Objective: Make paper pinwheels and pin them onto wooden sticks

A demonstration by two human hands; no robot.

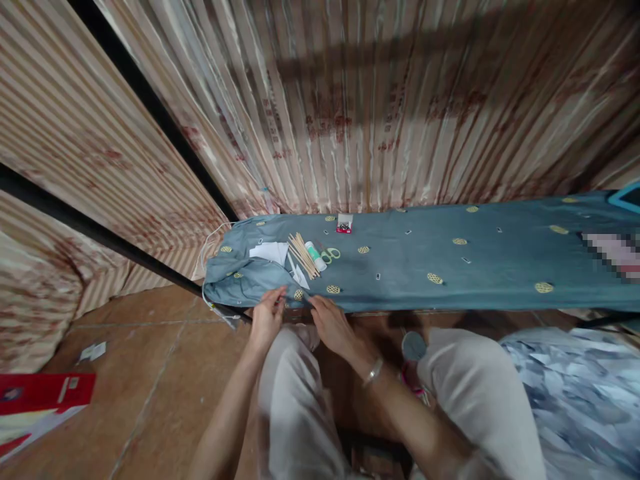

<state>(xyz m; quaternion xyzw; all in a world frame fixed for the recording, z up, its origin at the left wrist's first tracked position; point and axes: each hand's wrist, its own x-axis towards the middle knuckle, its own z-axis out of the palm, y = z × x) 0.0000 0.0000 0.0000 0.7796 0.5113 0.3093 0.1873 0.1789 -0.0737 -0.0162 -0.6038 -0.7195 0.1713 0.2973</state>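
A blue-grey cloth (400,267) with yellow pineapple prints covers a long narrow bench. My left hand (270,313) is at its near edge towards the left end, fingers closed on the cloth. Just right of it, my right hand (333,323), with a bracelet on the wrist, also pinches the cloth's edge; its fingertips are partly hidden. The cloth is rumpled and folded around there. Beyond my hands lie white paper pieces (270,252), a bundle of wooden sticks (303,257), a white and green tube (315,256), scissors with pale green handles (331,255) and a small red box (345,224).
Striped curtains (350,120) hang behind and to the left, with dark poles (150,107) before them. A white cord (204,257) loops round the bench's left end. A blue-framed object (627,197) sits far right. A lidded container (414,347) stands below, between my knees.
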